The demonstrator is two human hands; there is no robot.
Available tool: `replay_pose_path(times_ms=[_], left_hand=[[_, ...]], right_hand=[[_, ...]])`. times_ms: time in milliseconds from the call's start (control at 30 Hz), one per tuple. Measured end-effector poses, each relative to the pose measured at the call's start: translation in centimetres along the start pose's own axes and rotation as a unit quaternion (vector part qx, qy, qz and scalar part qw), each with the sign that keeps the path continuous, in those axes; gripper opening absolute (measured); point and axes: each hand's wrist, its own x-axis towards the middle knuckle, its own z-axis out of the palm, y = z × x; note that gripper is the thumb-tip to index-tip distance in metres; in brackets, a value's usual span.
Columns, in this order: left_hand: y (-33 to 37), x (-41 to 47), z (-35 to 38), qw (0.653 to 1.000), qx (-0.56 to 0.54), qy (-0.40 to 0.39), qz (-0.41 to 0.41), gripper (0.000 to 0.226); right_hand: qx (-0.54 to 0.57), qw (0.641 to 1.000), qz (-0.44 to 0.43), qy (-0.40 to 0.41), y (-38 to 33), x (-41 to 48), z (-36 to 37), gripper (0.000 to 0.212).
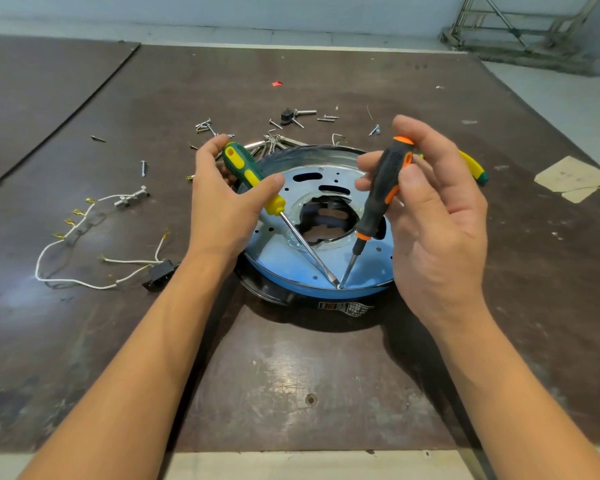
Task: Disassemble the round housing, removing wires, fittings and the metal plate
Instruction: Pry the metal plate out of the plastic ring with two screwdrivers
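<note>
The round housing (291,296) lies on the dark table, its black wall facing me with a label. Inside it sits the shiny metal plate (284,258) with slots and a large central hole. My left hand (222,202) grips a green and yellow screwdriver (246,171). My right hand (433,216) grips a black and orange screwdriver (381,192). Both tips meet at the plate's near edge, against the housing rim. White wires (84,237) with brass terminals and a black socket (160,273) lie loose to the left.
Several loose screws (207,126) and a small black fitting (286,116) lie behind the housing. Another yellow and green tool handle (473,166) sticks out behind my right hand. A paper scrap (568,178) lies at the right, and a metal frame (520,26) stands at the far right.
</note>
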Motion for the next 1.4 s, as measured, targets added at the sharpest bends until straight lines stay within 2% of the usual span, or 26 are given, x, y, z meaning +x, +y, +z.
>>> replay_pose_path(times_ms=[67, 167, 333, 500, 667, 767, 867, 1033, 1133, 1267, 1400], left_hand=[[0.03, 0.01, -0.01, 1.0, -0.001, 0.0, 0.0, 0.077], [0.05, 0.03, -0.02, 1.0, -0.003, -0.001, 0.0, 0.078], [0.08, 0.03, 0.02, 1.0, -0.006, -0.001, 0.001, 0.077], [0.04, 0.01, 0.02, 1.0, -0.005, 0.001, 0.005, 0.076], [-0.01, 0.07, -0.01, 1.0, -0.002, -0.001, 0.003, 0.075], [0.04, 0.04, 0.0, 1.0, -0.003, -0.001, 0.003, 0.078], [0.06, -0.02, -0.01, 1.0, -0.007, -0.003, 0.002, 0.078], [0.05, 0.01, -0.03, 1.0, -0.008, -0.004, 0.0, 0.077], [-0.03, 0.05, -0.01, 1.0, -0.003, -0.003, 0.001, 0.077], [-0.11, 0.08, 0.05, 1.0, -0.005, 0.001, 0.003, 0.076], [-0.21, 0.09, 0.06, 1.0, -0.003, 0.001, 0.003, 0.077]], right_hand=[[-0.013, 1.0, -0.012, -0.005, -0.05, -0.01, 0.17, 0.025], [-0.034, 0.999, -0.02, -0.003, 0.24, 0.03, 0.0, 0.03], [0.013, 1.0, 0.008, -0.002, 0.21, -0.04, -0.22, 0.032], [-0.043, 0.999, -0.029, -0.006, 0.26, 0.03, 0.1, 0.028], [0.019, 0.999, 0.027, 0.015, 0.21, 0.16, -0.21, 0.03], [-0.009, 1.0, 0.009, 0.011, -0.03, 0.08, 0.15, 0.023], [-0.052, 0.998, -0.018, 0.006, 0.18, 0.1, 0.19, 0.028], [-0.016, 1.0, 0.009, 0.003, 0.29, 0.15, -0.04, 0.032], [-0.023, 1.0, 0.002, 0.004, 0.16, 0.18, 0.08, 0.026], [-0.053, 0.998, -0.017, 0.012, 0.37, 0.27, -0.11, 0.033], [-0.022, 1.0, 0.01, 0.004, 0.51, 0.16, -0.27, 0.033]])
